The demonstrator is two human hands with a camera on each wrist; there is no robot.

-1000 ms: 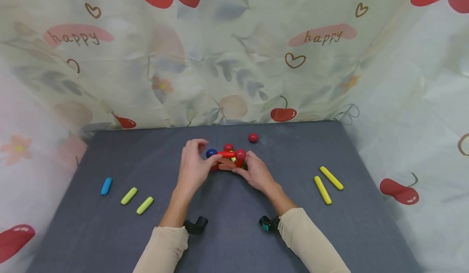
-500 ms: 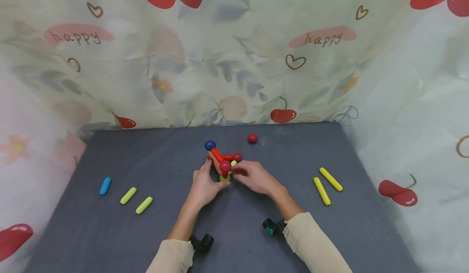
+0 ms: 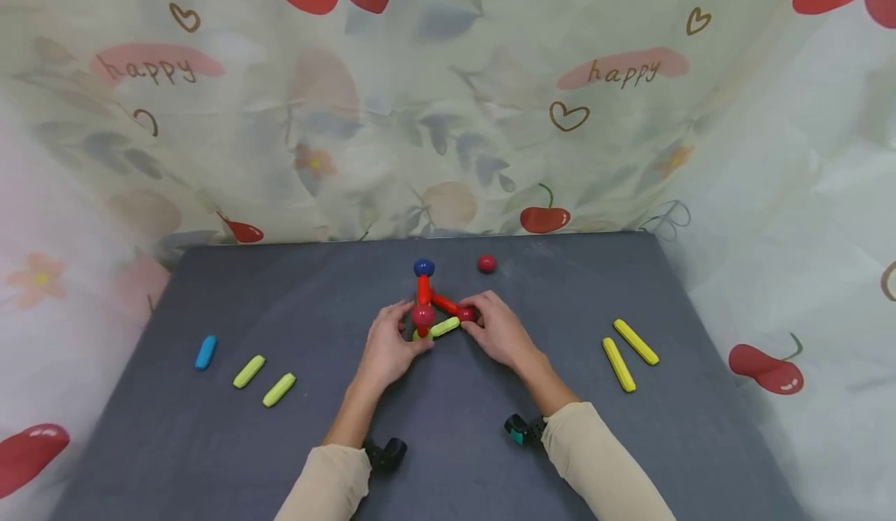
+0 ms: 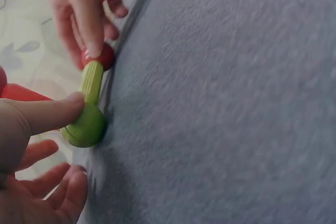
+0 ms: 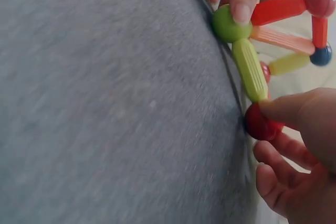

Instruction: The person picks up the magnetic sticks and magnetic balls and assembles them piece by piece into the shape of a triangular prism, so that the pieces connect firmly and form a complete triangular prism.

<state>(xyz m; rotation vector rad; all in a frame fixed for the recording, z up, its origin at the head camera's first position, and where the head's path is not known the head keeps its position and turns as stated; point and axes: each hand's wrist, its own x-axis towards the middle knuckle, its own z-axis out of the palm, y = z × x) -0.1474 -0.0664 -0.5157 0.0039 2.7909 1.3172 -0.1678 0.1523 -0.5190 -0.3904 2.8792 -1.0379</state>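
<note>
Between my hands stands a frame of toy balls and sticks. My left hand (image 3: pixel 388 344) holds the green ball (image 4: pixel 85 126) at its near lower corner, thumb pressed on it. My right hand (image 3: pixel 501 333) pinches a lower red ball (image 5: pixel 259 122) between thumb and fingers. A yellow-green stick (image 5: pixel 250 70) joins these two balls. From the green ball a red stick (image 5: pixel 279 9) rises to an upper red ball (image 3: pixel 423 316). Another red stick (image 3: pixel 424 289) links that to the blue ball (image 3: pixel 424 267). An orange stick (image 5: pixel 283 40) runs between green and blue balls.
A loose red ball (image 3: pixel 486 263) lies behind the frame, near the far table edge. At left lie a blue stick (image 3: pixel 205 352) and two yellow-green sticks (image 3: pixel 279 389). Two longer yellow sticks (image 3: pixel 619 365) lie at right. Printed cloth (image 3: pixel 392 117) hangs behind the table.
The frame has turned, so the blue ball now points to the back. My left hand shifted from near the blue ball to the green one; my right now grips the lower red ball.
</note>
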